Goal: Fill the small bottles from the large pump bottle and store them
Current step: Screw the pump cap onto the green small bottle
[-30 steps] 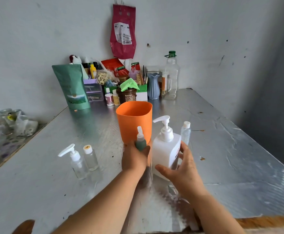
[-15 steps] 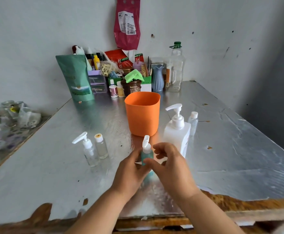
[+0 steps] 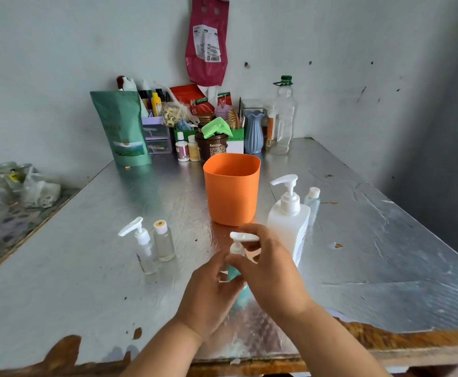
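My left hand (image 3: 211,292) wraps the small teal bottle (image 3: 234,273), upright just above the near middle of the table (image 3: 86,268). My right hand (image 3: 274,276) pinches its white pump top (image 3: 243,237) with thumb and fingers.

The large pump bottle (image 3: 287,227) stands just right of my hands, with a clear capped bottle (image 3: 312,202) behind it. The orange cup (image 3: 232,191) is beyond my hands. A clear pump bottle (image 3: 146,251) and a yellow-capped bottle (image 3: 164,243) stand together to the left.

The surface is silver foil sheet, wrinkled on the right and torn along the near edge, where brown wood shows. The pale wall (image 3: 59,50) is speckled, and a red bag (image 3: 207,42) hangs on it. Clutter sits at the back: a green pouch (image 3: 122,129), a blue vase (image 3: 253,131) and a tall clear bottle (image 3: 283,118). The right wall is darker.
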Demonstrator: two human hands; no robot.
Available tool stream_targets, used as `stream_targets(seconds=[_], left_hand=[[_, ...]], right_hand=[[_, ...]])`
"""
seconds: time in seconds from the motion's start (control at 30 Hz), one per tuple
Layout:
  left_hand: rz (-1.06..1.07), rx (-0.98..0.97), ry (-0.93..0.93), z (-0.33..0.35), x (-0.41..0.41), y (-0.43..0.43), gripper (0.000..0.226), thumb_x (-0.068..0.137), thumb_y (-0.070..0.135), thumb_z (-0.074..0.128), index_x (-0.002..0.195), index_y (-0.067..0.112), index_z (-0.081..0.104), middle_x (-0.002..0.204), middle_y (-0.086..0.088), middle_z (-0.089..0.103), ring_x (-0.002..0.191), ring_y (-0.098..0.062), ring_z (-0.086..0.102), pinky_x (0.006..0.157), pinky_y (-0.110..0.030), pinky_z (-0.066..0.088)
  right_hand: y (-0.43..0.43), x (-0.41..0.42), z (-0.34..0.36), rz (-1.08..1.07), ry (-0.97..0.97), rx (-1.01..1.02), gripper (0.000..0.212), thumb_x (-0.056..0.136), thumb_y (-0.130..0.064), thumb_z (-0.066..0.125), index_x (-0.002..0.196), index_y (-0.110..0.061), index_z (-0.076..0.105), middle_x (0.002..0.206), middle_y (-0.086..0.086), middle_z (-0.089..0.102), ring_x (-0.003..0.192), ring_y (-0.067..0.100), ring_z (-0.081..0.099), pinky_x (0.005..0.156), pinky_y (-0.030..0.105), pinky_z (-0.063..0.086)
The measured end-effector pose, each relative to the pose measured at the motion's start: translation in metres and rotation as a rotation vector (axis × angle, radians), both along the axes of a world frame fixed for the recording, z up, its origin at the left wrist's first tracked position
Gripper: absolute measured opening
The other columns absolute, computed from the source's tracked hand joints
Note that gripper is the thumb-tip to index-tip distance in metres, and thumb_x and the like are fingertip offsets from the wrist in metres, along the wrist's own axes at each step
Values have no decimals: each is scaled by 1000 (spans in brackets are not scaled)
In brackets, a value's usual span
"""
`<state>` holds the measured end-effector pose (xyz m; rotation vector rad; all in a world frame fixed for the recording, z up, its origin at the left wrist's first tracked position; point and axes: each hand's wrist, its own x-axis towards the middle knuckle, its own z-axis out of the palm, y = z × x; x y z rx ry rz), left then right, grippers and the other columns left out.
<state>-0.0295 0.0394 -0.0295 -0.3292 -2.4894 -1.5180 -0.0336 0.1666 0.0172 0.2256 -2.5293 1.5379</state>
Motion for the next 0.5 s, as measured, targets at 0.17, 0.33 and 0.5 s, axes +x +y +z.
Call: stream_targets(seconds=[0.17, 0.33, 0.5], left_hand=[[84, 15, 61, -2, 0, -10, 34, 89, 29, 66, 118, 44, 58, 108, 31, 65, 97, 2, 62, 83, -18, 49], [161, 13, 56, -9, -4, -28, 33, 85, 28, 71, 114, 39, 61, 102, 25, 68, 93, 0, 64, 83, -25, 52], [215, -19, 11, -12, -7, -35, 27, 85, 43, 62, 112, 43, 59, 96, 22, 69, 87, -3, 66, 81, -37, 56]], right_hand=[[-12, -2, 2, 96, -113, -229, 72, 79, -21, 74, 129, -44, 29, 104, -10, 61, 97, 3, 60, 76, 10, 47], [-30, -13, -7, 92, -115, -265, 53, 82, -21, 71, 125, -35, 44, 115, -5, 60, 104, 5, 61, 97, 30, 51], [-44, -17, -7, 112, -127, -236, 62, 79, -20, 74, 130, -31, 41, 105, -15, 54, 104, 1, 53, 85, 9, 43]])
